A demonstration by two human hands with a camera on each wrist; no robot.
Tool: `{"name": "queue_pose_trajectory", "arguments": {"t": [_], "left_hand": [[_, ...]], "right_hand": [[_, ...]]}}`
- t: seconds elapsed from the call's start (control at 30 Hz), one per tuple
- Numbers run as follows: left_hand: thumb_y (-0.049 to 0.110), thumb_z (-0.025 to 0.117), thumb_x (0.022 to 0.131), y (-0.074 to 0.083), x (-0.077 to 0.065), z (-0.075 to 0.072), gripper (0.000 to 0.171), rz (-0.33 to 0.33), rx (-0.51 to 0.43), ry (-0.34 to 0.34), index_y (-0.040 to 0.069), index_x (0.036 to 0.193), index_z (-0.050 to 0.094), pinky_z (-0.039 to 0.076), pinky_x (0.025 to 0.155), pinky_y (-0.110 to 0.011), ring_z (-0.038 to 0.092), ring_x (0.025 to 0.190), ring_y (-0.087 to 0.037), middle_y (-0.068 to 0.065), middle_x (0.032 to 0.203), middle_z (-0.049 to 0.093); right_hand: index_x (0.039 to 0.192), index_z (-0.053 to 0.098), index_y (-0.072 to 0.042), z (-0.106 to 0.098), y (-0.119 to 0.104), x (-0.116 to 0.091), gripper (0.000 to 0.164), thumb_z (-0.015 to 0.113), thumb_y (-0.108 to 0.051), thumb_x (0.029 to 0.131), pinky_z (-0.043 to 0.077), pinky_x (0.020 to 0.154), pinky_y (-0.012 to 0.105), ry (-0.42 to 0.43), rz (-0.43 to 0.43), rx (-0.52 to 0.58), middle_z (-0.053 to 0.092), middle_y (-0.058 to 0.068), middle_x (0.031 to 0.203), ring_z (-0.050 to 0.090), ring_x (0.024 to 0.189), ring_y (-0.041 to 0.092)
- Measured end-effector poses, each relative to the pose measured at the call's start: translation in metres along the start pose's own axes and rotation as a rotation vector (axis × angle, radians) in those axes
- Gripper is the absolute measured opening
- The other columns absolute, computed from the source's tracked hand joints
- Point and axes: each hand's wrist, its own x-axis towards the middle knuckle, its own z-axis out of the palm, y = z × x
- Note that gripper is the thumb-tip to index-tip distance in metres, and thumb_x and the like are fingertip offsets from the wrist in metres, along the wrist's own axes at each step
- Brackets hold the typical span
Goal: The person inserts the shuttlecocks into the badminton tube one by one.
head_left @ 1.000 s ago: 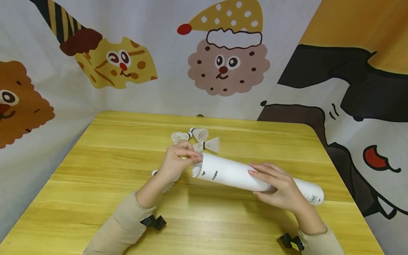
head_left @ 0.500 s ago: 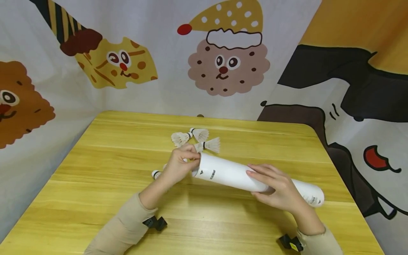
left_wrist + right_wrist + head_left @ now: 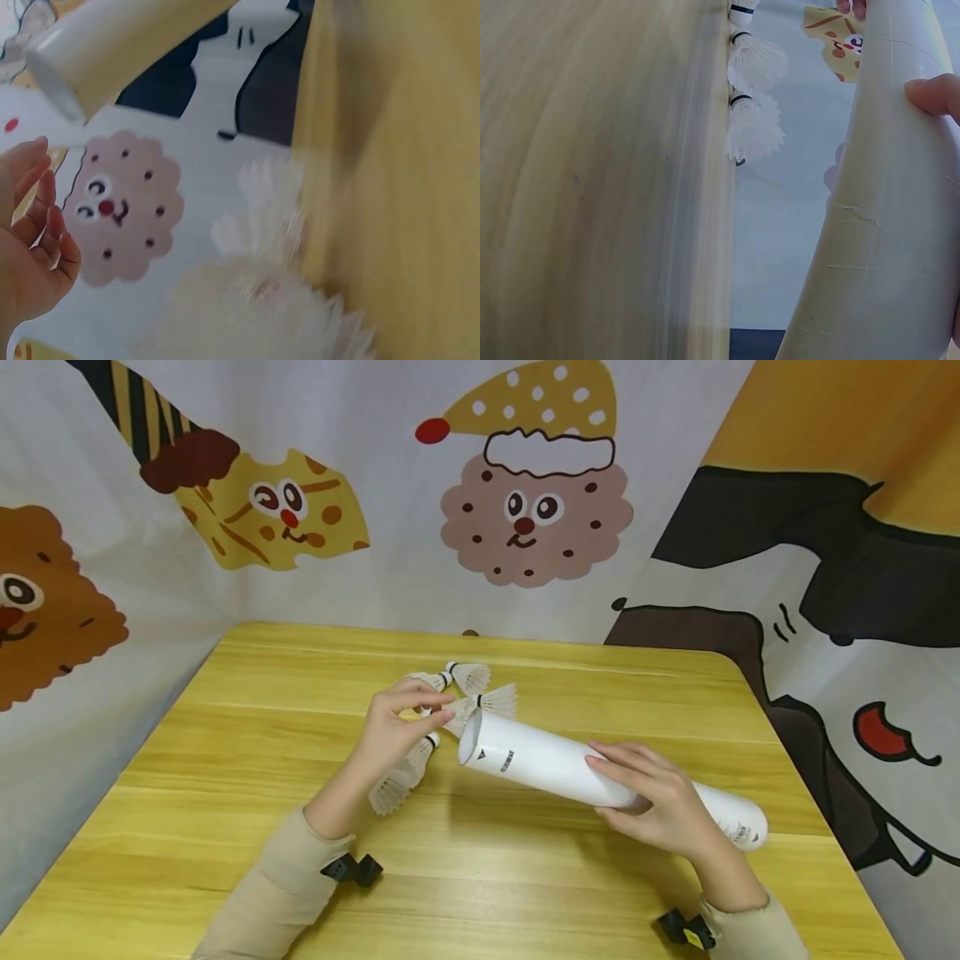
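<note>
My right hand (image 3: pixel 660 797) grips a long white shuttlecock tube (image 3: pixel 547 756) around its middle, holding it slanted above the table, with its mouth up and to the left. My left hand (image 3: pixel 397 718) is just left of the mouth, apart from it. In the left wrist view that hand's fingers (image 3: pixel 45 217) bend loosely around nothing. A feather shuttlecock (image 3: pixel 497 700) lies behind the mouth, among several others. Nearer me, left of the tube, is another shuttlecock (image 3: pixel 393 787). Feathers (image 3: pixel 247 315) blur large in the left wrist view. No shuttlecock shows in the tube's mouth.
The wooden table (image 3: pixel 525 893) reaches back to a cartoon-printed cloth (image 3: pixel 337 602). Beside the near shuttlecock lies one more white cork with a dark band (image 3: pixel 433 741). Small black devices (image 3: pixel 352 869) sit at both cuffs.
The feathers that showed at the tube's mouth one second ago have gone from sight. My left hand pushed at the mouth, then drew back left. My right hand has kept its grip.
</note>
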Motion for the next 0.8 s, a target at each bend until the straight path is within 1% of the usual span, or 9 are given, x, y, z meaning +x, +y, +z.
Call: {"name": "queue_pose_trajectory", "arguments": {"t": [0.07, 0.17, 0.33, 0.47, 0.6, 0.73, 0.8], "left_hand": [[-0.014, 0.071, 0.077, 0.005, 0.003, -0.008, 0.015, 0.002, 0.024, 0.025, -0.012, 0.091, 0.07, 0.043, 0.07, -0.031, 0.054, 0.076, -0.019, -0.021, 0.081, 0.064], [-0.012, 0.07, 0.08, 0.004, 0.005, -0.02, 0.015, -0.026, 0.054, 0.061, -0.011, 0.094, 0.07, 0.042, 0.07, -0.032, 0.053, 0.077, -0.016, -0.02, 0.083, 0.064], [-0.008, 0.069, 0.083, -0.007, 0.008, -0.037, 0.016, -0.113, 0.079, 0.112, -0.01, 0.099, 0.07, 0.042, 0.073, -0.033, 0.054, 0.078, -0.011, -0.021, 0.084, 0.063], [-0.008, 0.069, 0.083, -0.018, 0.009, -0.047, 0.017, -0.153, 0.086, 0.137, -0.01, 0.099, 0.07, 0.043, 0.071, -0.031, 0.054, 0.077, -0.008, -0.023, 0.084, 0.063], [-0.004, 0.07, 0.084, -0.029, 0.009, -0.054, 0.018, -0.198, 0.104, 0.125, -0.009, 0.101, 0.07, 0.043, 0.071, -0.03, 0.055, 0.077, -0.01, -0.02, 0.085, 0.063], [0.001, 0.07, 0.086, -0.041, 0.01, -0.06, 0.02, -0.232, 0.159, 0.071, -0.007, 0.105, 0.07, 0.043, 0.071, -0.034, 0.055, 0.081, -0.021, -0.019, 0.089, 0.064], [0.003, 0.07, 0.087, -0.053, 0.01, -0.062, 0.022, -0.251, 0.172, 0.044, -0.006, 0.107, 0.069, 0.043, 0.07, -0.035, 0.055, 0.083, -0.026, -0.019, 0.091, 0.064]], "right_hand": [[0.117, 0.068, -0.003, 0.0, 0.0, 0.0, 0.048, 0.066, -0.041, 0.088, 0.038, 0.098, 0.021, 0.003, -0.003, 0.004, 0.063, 0.016, 0.12, 0.057, 0.105, 0.032], [0.118, 0.068, -0.003, -0.001, 0.0, 0.001, 0.048, 0.066, -0.04, 0.088, 0.038, 0.098, 0.021, 0.001, -0.006, 0.001, 0.063, 0.016, 0.12, 0.056, 0.105, 0.032], [0.119, 0.067, -0.003, -0.002, 0.001, 0.001, 0.048, 0.066, -0.04, 0.088, 0.038, 0.098, 0.021, -0.003, -0.008, -0.003, 0.063, 0.015, 0.121, 0.056, 0.106, 0.031], [0.119, 0.067, -0.003, -0.002, 0.002, 0.001, 0.048, 0.067, -0.039, 0.087, 0.038, 0.098, 0.022, -0.005, -0.015, 0.001, 0.063, 0.016, 0.121, 0.056, 0.107, 0.031], [0.119, 0.067, -0.003, -0.002, 0.002, 0.001, 0.047, 0.067, -0.038, 0.087, 0.039, 0.098, 0.022, -0.003, -0.014, 0.004, 0.062, 0.015, 0.122, 0.056, 0.108, 0.03], [0.119, 0.067, -0.003, -0.003, 0.002, 0.001, 0.047, 0.067, -0.038, 0.087, 0.039, 0.097, 0.022, 0.0, -0.007, 0.006, 0.062, 0.016, 0.122, 0.056, 0.108, 0.029], [0.119, 0.067, -0.004, -0.004, 0.002, 0.0, 0.047, 0.067, -0.038, 0.087, 0.039, 0.098, 0.022, -0.001, -0.003, 0.004, 0.062, 0.016, 0.122, 0.056, 0.109, 0.029]]}}
